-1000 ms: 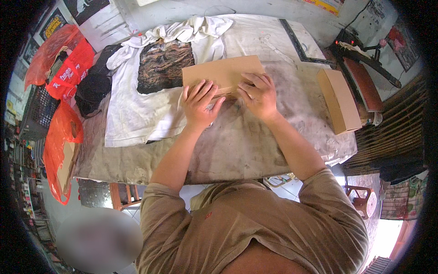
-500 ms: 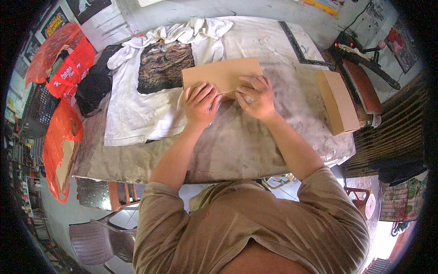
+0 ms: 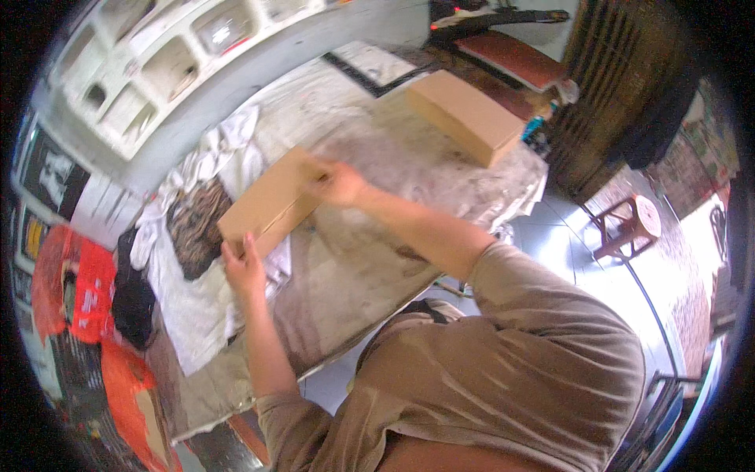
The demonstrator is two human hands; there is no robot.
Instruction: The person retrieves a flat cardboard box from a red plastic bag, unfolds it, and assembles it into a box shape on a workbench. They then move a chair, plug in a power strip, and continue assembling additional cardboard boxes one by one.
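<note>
A flat brown cardboard box (image 3: 271, 200) lies on the stained cloth-covered table (image 3: 370, 259). My left hand (image 3: 245, 266) grips its near left corner, fingers curled over the edge. My right hand (image 3: 338, 182) holds the box's right end, by the far corner. Under and beside the box lies a white shirt (image 3: 197, 283) with a dark printed picture (image 3: 193, 224) on it.
A second, closed cardboard box (image 3: 468, 116) sits at the table's far right. Red and orange plastic bags (image 3: 79, 299) and dark cloth (image 3: 134, 295) lie at the left end. A wooden stool (image 3: 629, 224) stands on the tiled floor to the right. Shelves (image 3: 157, 63) run behind the table.
My head has turned, so the table now looks tilted. My hands have moved from the middle of the box out to its two ends.
</note>
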